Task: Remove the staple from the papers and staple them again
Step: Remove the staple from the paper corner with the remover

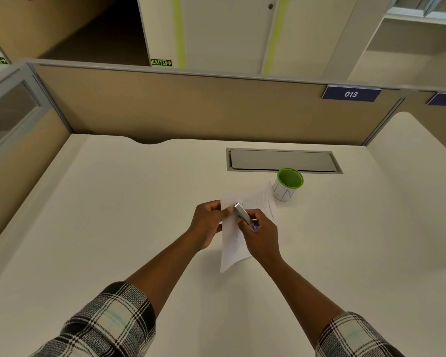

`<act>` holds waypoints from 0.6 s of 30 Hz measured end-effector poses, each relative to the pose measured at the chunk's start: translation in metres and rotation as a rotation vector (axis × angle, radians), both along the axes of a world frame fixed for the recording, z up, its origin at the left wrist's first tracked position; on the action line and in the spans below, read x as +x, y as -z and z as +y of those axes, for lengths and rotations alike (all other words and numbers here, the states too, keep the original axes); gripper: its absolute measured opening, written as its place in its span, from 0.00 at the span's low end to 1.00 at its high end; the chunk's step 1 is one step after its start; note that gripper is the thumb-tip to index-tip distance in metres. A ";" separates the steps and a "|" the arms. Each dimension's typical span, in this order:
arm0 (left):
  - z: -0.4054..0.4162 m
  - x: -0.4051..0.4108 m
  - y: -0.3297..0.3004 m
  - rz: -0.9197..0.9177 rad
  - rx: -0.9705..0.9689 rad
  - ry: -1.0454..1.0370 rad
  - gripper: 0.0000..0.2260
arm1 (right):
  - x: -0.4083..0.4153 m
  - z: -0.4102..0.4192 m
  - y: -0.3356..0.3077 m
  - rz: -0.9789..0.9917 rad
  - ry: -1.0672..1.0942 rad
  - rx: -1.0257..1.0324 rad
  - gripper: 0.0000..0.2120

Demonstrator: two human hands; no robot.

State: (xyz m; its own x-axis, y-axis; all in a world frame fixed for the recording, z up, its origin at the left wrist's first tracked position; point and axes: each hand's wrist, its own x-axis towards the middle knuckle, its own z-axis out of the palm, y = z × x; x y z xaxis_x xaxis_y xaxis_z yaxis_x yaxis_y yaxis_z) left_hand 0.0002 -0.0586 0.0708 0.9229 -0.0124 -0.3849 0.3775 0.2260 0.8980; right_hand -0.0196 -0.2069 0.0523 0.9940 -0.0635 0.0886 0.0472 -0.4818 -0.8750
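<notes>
Papers [233, 240] are pinched at the top corner by left hand [208, 222]; thin and floppy, best gripped beside the staple. Stapler [242, 214] is clasped in right hand [262, 234].

Head camera (wide-angle) looks forward, down over desk [113, 202]; hands [209, 225] seemingly near centre.
</notes>
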 end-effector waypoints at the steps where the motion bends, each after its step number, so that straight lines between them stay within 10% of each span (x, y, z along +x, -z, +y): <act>1: 0.000 0.000 0.000 -0.002 0.010 -0.001 0.08 | 0.000 0.000 -0.001 0.003 0.005 0.009 0.05; 18: 0.002 0.002 0.007 -0.037 0.126 -0.010 0.10 | 0.001 0.003 -0.005 0.055 0.020 0.080 0.05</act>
